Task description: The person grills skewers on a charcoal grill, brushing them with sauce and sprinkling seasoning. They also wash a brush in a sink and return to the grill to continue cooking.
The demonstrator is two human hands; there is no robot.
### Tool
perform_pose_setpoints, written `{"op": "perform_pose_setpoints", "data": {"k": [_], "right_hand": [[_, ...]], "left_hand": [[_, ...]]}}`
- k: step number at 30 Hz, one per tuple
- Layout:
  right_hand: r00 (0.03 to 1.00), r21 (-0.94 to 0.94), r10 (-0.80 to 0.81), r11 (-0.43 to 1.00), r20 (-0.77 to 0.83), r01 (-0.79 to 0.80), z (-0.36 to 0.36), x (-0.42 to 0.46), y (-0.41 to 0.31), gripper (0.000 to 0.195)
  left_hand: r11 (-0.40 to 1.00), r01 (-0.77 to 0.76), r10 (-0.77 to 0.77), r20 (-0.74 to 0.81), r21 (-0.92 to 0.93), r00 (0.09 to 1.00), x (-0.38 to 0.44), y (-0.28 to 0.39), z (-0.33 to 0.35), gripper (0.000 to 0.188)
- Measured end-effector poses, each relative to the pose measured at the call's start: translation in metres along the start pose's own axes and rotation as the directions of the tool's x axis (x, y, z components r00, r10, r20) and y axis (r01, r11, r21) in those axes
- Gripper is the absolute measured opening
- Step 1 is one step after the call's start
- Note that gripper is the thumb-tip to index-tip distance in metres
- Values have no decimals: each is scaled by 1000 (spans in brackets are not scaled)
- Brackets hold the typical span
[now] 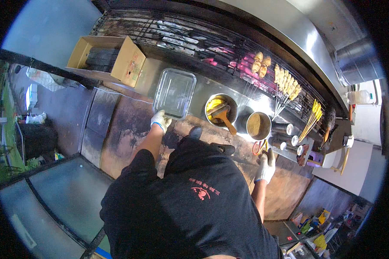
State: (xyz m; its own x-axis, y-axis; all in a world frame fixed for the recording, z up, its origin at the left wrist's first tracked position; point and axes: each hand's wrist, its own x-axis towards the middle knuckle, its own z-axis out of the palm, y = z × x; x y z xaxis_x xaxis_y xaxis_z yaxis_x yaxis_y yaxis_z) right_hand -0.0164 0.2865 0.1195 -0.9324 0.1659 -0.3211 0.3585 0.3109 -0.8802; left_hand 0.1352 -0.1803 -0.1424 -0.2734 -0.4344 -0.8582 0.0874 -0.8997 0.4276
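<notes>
My left hand (161, 122), in a white work glove, grips the near left corner of a clear-looking rectangular tray (175, 90) on the metal ledge of a charcoal grill. My right hand (265, 165), also gloved, is at the ledge's front edge, by the red and yellow handles of what look like scissors (256, 148); whether its fingers hold them is unclear. Between my hands stand a steel pot (236, 111) with yellow liquid and a wooden-handled brush (225, 119) across it, and a steel container (270, 120) of brown powder.
Glowing coals (246, 63) lie under the grill bars, beneath skewered browned pieces (261, 64) and pale meat skewers (288, 82). A cardboard box (131, 61) holding dark pieces stands left. Several shakers (287, 129) and yellow-tipped skewers (311, 119) sit right of the powder.
</notes>
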Motion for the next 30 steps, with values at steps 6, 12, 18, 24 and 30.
{"op": "perform_pose_setpoints", "data": {"k": [6,12,18,24,30], "right_hand": [[996,-35,-48,998,68,51,2,7,-3,53],[991,-47,-98,994,96,103,12,14,-11,50],[975,230,-96,972,201,48,14,-18,-36,52],[991,-18,-66,997,120,69,-53,-47,-53,57],[981,133,192,972,39,-195,-169,-102,18,59]], "left_hand": [[956,-251,240,83,154,967,-70,36,15,13],[807,-479,416,242,347,877,-152,92,77,15],[685,-466,162,507,560,847,-229,76,155,11],[224,-757,-184,789,614,586,-291,4,222,23],[493,-620,-488,784,611,384,-345,-126,260,22]]}}
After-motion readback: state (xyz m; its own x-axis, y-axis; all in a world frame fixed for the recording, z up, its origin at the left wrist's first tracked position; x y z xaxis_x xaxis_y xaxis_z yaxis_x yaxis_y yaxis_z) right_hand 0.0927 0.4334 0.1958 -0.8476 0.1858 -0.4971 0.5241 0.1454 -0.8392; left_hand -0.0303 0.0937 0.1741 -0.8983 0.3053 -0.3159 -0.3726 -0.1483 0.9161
